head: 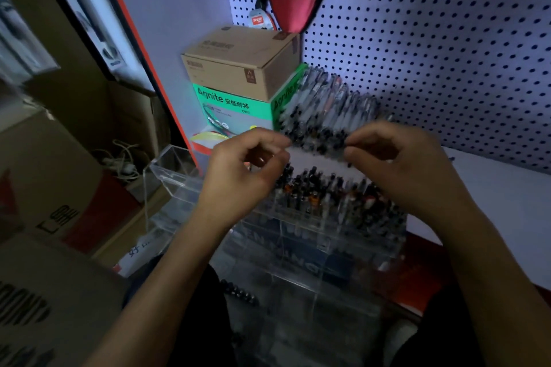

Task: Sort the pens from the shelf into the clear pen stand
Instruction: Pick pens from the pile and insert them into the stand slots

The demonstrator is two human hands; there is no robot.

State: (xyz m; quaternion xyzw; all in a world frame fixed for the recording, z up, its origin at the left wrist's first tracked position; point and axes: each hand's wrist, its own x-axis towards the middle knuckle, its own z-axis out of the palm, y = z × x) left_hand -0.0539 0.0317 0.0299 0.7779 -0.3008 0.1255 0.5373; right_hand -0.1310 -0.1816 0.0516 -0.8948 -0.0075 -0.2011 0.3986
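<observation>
Both hands work over the tiered clear acrylic pen stand (322, 235), which sits near the person at the front edge of the white shelf (492, 197). The left hand (241, 176) has its fingers curled, thumb and fingertips pinched together at the left end of the heap of loose black-capped, clear-barrelled pens (328, 110); the right hand (399, 164) is likewise curled, its grip pinching at the right end of the same heap, though blur hides exactly which pens each holds. That heap lies far on the shelf, leaning against the green-and-white printed carton (238, 104) and the white pegboard wall (447, 53). The far row of the stand is already packed with upright pens (322, 188), so a good part of the sorting looks done. The nearer, lower compartments appear largely unfilled, and the remaining heap is large, so I judge the task roughly half finished at best.
</observation>
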